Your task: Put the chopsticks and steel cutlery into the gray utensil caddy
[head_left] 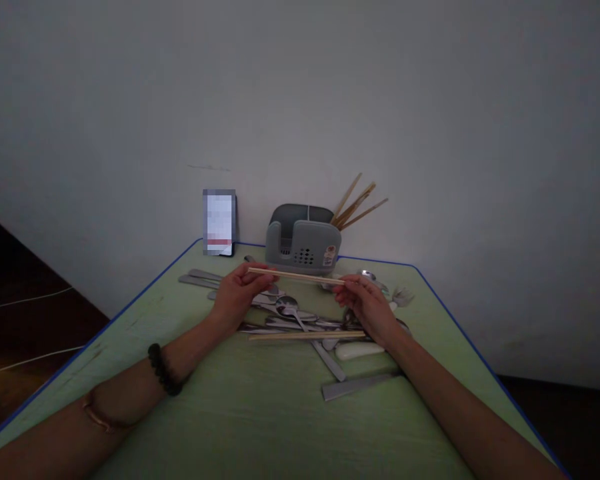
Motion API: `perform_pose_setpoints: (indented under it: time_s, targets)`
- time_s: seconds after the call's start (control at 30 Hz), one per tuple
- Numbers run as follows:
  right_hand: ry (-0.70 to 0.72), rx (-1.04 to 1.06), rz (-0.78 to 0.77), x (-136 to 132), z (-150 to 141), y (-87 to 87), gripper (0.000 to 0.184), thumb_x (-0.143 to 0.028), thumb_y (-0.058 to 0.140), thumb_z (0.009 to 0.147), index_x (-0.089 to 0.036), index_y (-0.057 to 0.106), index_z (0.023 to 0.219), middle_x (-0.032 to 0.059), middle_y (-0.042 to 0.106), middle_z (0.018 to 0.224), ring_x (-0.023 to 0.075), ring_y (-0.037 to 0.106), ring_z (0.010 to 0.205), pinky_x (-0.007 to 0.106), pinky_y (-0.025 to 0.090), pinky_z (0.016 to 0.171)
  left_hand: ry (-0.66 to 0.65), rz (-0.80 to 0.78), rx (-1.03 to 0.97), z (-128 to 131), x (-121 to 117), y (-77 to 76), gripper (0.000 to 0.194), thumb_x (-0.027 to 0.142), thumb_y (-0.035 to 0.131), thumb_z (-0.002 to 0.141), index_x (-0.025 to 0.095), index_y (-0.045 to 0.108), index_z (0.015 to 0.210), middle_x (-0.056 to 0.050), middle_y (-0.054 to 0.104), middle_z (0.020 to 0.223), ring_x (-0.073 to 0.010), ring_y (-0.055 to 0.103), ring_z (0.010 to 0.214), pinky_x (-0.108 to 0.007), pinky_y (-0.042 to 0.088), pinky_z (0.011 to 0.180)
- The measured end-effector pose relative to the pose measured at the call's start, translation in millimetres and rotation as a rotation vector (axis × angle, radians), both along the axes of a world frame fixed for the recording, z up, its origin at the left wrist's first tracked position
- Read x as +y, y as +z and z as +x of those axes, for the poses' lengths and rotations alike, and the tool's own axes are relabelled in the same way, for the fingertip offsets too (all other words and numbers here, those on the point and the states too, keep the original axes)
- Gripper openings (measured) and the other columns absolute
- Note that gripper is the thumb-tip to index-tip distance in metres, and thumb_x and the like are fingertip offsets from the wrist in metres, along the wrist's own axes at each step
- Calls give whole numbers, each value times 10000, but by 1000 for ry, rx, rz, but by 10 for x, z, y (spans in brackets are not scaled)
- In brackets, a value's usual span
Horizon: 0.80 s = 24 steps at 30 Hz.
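A pair of light wooden chopsticks [300, 275] lies level between my hands, above the table. My left hand [240, 293] pinches one end, and my right hand [365, 303] is closed on the other. Beneath them spreads a loose pile of cutlery: a metal spoon [287, 307], more chopsticks [305, 336], a white handle [359, 350], a fork [403, 297] and a flat metal handle [360, 385]. Just behind my hands stands a grey utensil holder [305, 243] with round holes in its front. Several chopsticks [355, 203] lean out of its right side.
A phone [219, 223] with a lit, blurred screen leans against the pale wall [300, 100] at the back left. The green table [260, 427] has a blue edge and meets the wall. White cables [30, 360] run across the dark floor on the left.
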State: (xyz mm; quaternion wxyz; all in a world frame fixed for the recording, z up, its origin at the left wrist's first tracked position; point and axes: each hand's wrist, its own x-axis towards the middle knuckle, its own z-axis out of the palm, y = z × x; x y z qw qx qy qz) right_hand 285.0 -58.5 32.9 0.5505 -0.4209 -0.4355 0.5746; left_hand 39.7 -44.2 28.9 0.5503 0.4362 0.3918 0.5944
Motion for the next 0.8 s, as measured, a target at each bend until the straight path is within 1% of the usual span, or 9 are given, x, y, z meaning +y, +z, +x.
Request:
perform_pose_setpoints:
  time_s: [0.17,0.3,0.37,0.47,0.5,0.53,0.6,0.7,0.8]
  targets:
    - [91,-182,103,-50,-14,27,238,-377,686,697,-198,578,812,-10,666,738,109,570,598,243,453,573,62,87,97,-3,-20,70,310,374,761,619,146,640,792,-24,688,723,-143,633,673,-251,506,645]
    - [246,-414,215,-87,-27,186,246,-418,640,750,-197,585,843,-18,650,700,108,560,574,249,450,566,94,193,163,0,-94,280,232,352,727,659,156,660,765,9,644,645,-100,555,564,-219,454,572]
    - [366,-544,278,-88,-49,393,241,-420,599,788,-190,601,859,-8,652,698,113,570,594,254,454,586,121,251,195,13,-123,463,222,352,711,675,155,663,763,7,636,637,-103,544,564,-223,450,568]
    - [552,-781,364,-77,-129,858,247,-408,521,841,-185,625,825,10,653,698,127,579,625,257,446,592,171,367,226,35,-120,849,222,360,700,685,159,669,776,-11,656,703,-114,554,594,-227,459,573]
    - [547,-859,409,-75,-168,1029,244,-397,522,841,-185,620,772,5,637,666,125,565,607,248,428,569,180,402,245,39,-111,998,223,359,701,684,164,672,787,-16,665,737,-118,563,607,-228,463,574]
    - [487,-913,452,-79,-208,1192,256,-392,523,839,-185,602,712,-3,611,624,118,537,569,237,401,532,166,439,279,37,-102,1148,220,357,702,686,167,675,793,-22,672,761,-127,578,627,-230,470,578]
    - [391,-918,523,-104,-279,1467,273,-390,489,860,-187,594,712,-24,547,562,102,477,507,225,357,481,90,535,370,18,-98,1420,198,345,711,682,170,681,770,-22,674,751,-137,597,644,-237,484,608]
    - [347,-801,611,-180,-306,1698,251,-380,447,888,-197,617,915,-43,483,558,93,431,492,211,332,461,3,627,476,-38,-128,1672,161,325,712,696,180,698,764,-14,677,730,-138,610,656,-231,487,630]
    - [375,-853,625,-247,-232,1756,268,-371,439,898,-196,631,966,-37,474,577,92,413,505,206,320,463,-50,642,569,-80,-158,1727,172,339,678,735,186,710,807,-6,676,697,-136,608,637,-221,481,606]
